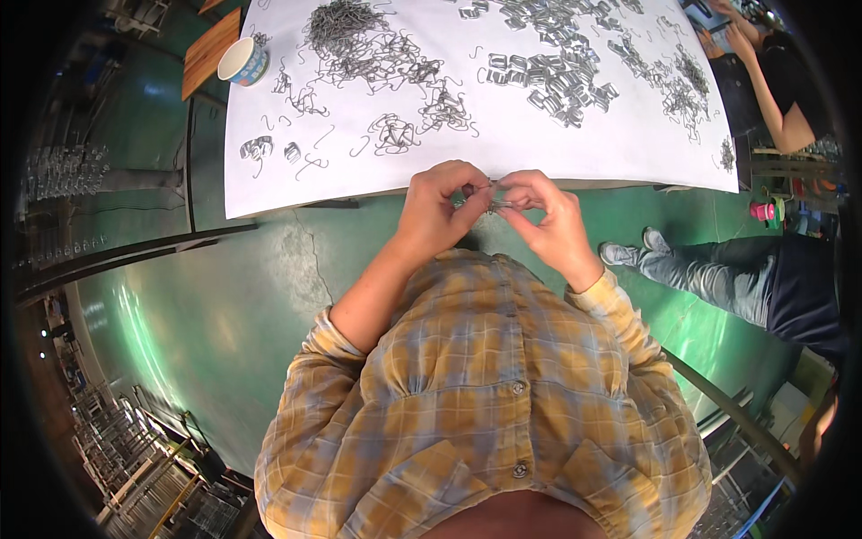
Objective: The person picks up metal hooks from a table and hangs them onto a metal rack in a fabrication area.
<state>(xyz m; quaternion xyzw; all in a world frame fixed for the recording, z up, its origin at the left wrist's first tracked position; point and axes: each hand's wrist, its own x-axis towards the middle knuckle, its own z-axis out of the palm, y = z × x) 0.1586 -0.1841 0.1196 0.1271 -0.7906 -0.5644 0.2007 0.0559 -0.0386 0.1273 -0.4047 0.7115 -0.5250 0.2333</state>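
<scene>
My left hand (437, 211) and my right hand (552, 223) meet just off the near edge of the table, in front of my chest. Both are closed in a pinch, thumbs against fingers, on a small metal wire piece (493, 206). Fingertips cover most of it, so its exact shape is hidden. Beyond the hands, loose bent wire hooks (393, 135) lie on the white tabletop (530, 162). A denser heap of wire hooks (341, 27) sits further back on the left. Toward the middle right spreads a pile of shiny square metal buckles (561, 85).
A paper cup (242, 63) stands at the table's left corner, by a wooden board (211, 56). More small wire parts (687, 99) lie along the right side. Another person's arm (763, 90) reaches in at the far right; a person in jeans (718, 274) is nearby.
</scene>
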